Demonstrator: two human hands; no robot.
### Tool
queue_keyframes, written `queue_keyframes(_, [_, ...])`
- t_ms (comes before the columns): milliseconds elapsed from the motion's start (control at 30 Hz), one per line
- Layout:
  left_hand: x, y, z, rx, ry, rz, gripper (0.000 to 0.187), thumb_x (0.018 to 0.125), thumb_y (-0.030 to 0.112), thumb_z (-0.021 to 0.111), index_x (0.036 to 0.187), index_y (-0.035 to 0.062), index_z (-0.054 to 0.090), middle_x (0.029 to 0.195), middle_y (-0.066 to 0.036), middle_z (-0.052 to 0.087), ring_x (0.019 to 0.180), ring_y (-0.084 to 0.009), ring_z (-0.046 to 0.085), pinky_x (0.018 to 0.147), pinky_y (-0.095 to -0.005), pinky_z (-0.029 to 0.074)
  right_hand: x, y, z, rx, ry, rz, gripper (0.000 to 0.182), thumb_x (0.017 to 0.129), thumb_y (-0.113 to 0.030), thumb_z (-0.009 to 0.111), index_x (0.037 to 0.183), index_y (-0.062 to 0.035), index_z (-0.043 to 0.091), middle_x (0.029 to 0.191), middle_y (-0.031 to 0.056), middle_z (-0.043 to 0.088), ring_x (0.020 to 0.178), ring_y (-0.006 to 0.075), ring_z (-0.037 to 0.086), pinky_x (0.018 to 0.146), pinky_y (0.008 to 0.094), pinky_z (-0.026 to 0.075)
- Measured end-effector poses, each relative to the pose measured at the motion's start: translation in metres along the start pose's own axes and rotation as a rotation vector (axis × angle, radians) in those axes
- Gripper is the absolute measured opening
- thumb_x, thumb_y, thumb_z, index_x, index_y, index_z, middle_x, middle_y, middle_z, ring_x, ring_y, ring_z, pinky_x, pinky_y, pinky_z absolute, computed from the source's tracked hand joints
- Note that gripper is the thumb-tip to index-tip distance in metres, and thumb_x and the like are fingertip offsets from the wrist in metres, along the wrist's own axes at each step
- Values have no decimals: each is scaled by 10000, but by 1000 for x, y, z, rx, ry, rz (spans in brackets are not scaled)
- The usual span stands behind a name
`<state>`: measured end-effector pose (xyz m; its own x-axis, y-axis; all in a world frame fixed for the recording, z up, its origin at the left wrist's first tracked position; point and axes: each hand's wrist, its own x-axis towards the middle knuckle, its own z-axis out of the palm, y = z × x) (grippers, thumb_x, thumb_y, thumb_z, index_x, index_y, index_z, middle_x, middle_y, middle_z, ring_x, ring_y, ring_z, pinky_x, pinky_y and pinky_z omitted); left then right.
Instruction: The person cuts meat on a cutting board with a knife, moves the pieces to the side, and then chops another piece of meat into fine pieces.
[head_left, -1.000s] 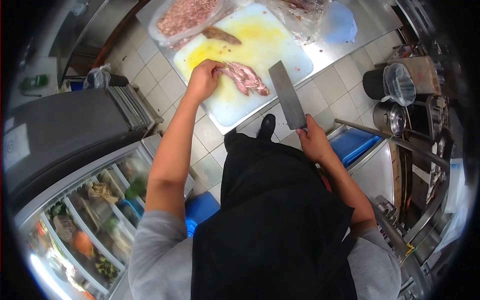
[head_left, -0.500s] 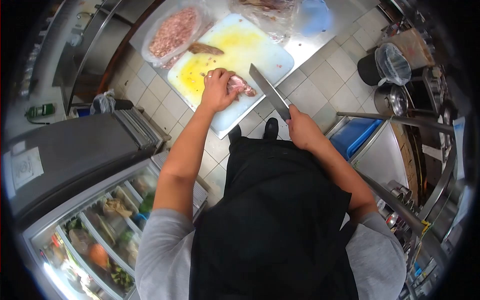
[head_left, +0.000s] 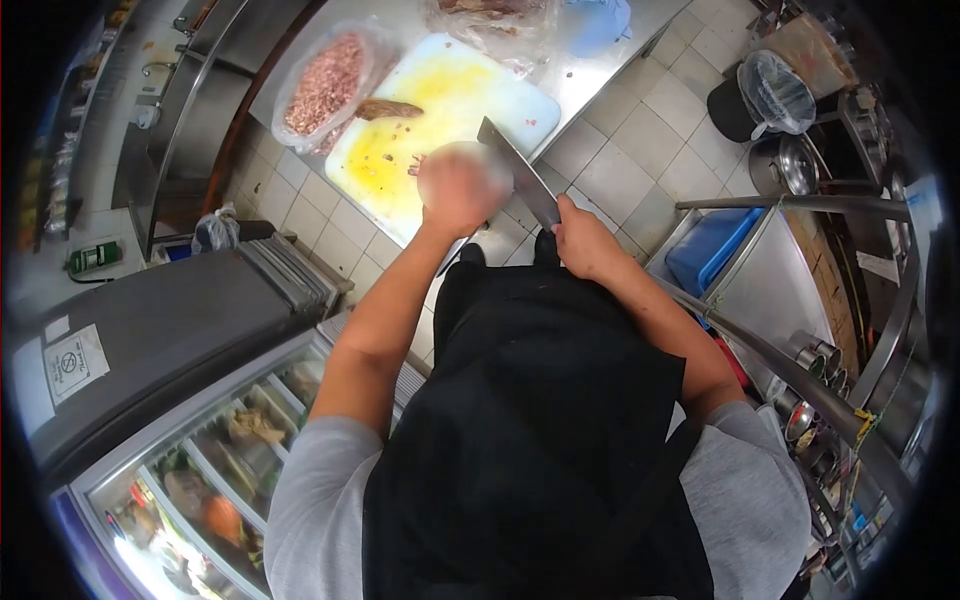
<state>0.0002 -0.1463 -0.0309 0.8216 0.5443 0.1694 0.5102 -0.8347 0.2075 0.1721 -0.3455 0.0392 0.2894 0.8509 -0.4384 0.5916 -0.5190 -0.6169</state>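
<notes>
My right hand [head_left: 588,240] is closed round the handle of a large kitchen knife [head_left: 522,175]. Its broad blade points up and to the left, over the near right side of a cutting board [head_left: 470,75]. Over the board's near edge is my left hand [head_left: 460,190]; a round blur covers its fingers and whatever lies under them. Small meat scraps [head_left: 414,165] lie just left of those fingers. Farther back on the board rests a dark brown strip of meat [head_left: 388,109]. The board is white with yellow stains.
A clear bag of chopped meat [head_left: 325,85] stands left of the board. Behind it lie another plastic bag [head_left: 490,25] with dark meat and a blue bag [head_left: 598,25]. A lit glass-topped display fridge [head_left: 200,480] is at lower left; a metal rail [head_left: 800,207] runs at right.
The knife and my right hand have moved slightly left, closer to my left hand. The pink piece of meat under my left hand is now hidden by blur. The view has shifted a little.
</notes>
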Motion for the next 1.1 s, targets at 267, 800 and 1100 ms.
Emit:
queue_keyframes(267, [0, -9, 2, -33, 81, 2, 409, 939, 446, 687, 1197, 129, 706, 1324, -200, 531, 1325, -434, 447, 1188, -720, 222, 6, 10, 4, 17, 75, -14, 290, 1016, -116, 602, 1227, 46, 486, 1013, 359, 705, 995, 545, 681, 871, 609, 530])
queue_keyframes(800, [3, -44, -7, -56, 63, -139, 452, 827, 322, 675, 1185, 52, 624, 1374, -229, 510, 1408, -443, 416, 1147, -814, 225, -2, -8, 32, -116, 238, 52, 330, 998, -122, 627, 1238, 49, 478, 910, 387, 694, 910, 590, 679, 808, 650, 532])
queue_keyframes(1100, [-4, -65, -24, -224, 94, -57, 707, 904, 407, 736, 1466, 33, 526, 1453, -230, 489, 1444, -424, 414, 1201, -753, 219, 7, -51, 11, -6, 242, 17, 199, 988, -95, 665, 1098, 13, 539, 894, 308, 712, 904, 537, 691, 775, 594, 534])
